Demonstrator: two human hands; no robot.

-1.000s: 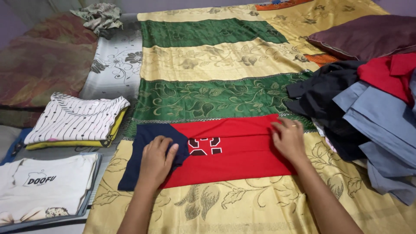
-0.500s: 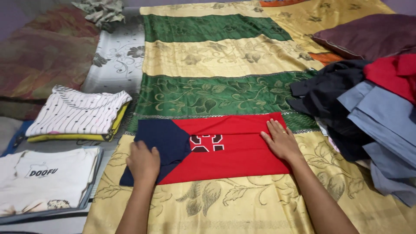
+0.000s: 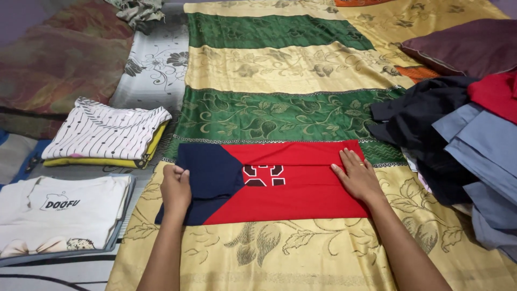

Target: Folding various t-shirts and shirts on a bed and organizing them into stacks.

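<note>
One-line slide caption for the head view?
Left hand grips the navy end of a folded red-and-navy shirt; right hand lies flat on its red end, on a green-and-gold bedspread.

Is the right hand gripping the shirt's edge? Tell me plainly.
No, the right hand lies flat, fingers spread, on the red shirt; the left hand does the gripping.

One head-worn camera gives the only view. It sits above the near edge of a bed (image 3: 291, 59) and tilts steeply down and forward, facing 12 o'clock along the striped cover. It is close: both forearms enter from 6 o'clock, the left hand (image 3: 175, 188) at about 8 o'clock and the right hand (image 3: 360, 178) at about 4 o'clock of the frame centre. Folded stacks (image 3: 102, 134) lie at 9 o'clock, a loose clothes pile (image 3: 468, 140) at 3 o'clock. No second view shares the scene.
</note>
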